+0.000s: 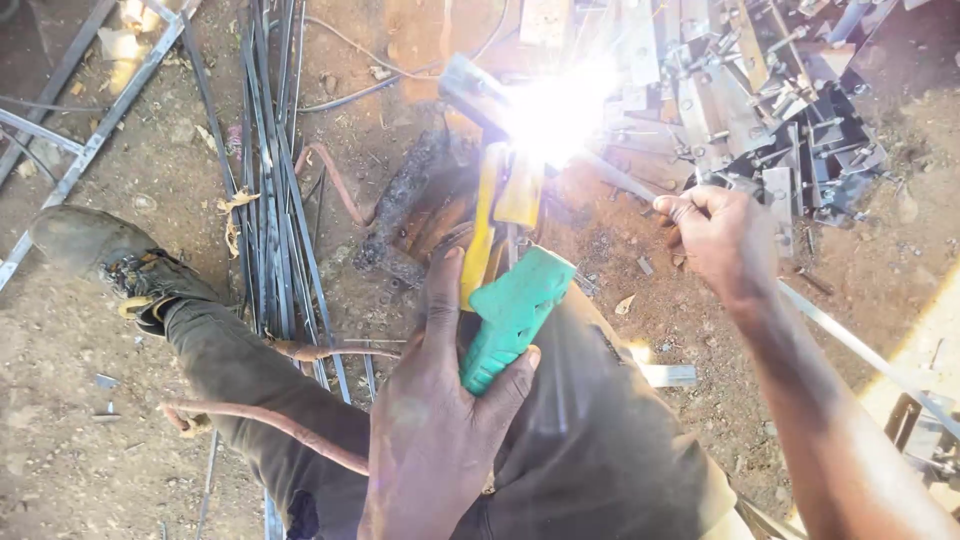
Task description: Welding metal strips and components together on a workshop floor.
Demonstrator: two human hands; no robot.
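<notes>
Closest in: left hand (440, 420) wrapped tight round the green handle (510, 318) of the holder, thumb up along the yellow jaw (482, 235), all bare skin. Trousers (590, 440) directly beneath. Likely trouble here: sparks dropping onto cloth or knuckles, heat creeping down the yellow part toward the thumb.

Slightly further, right: right hand (722, 238) closed on a thin flat strip (860, 350), fingers curled round it just beside the weld. Strip running back past the forearm to the lower right. Risk of a burn through conducted heat, or of the strip drifting off line if the grip slackens while the metal is soft.

Left: boot (95, 250) on the dirt, red hose (270, 425) lying across the leg, a bundle of long rods (275, 180) alongside. Chance of snagging the hose or tripping on the rods when shifting.

Further on: arc (555, 115), white and blinding, right at the end of the strip. Joint itself lost in the glare. No glove or shield in sight; eye and skin exposure probable.

Beyond: heap of bolted brackets (780, 110), near enough to catch spatter.
</notes>
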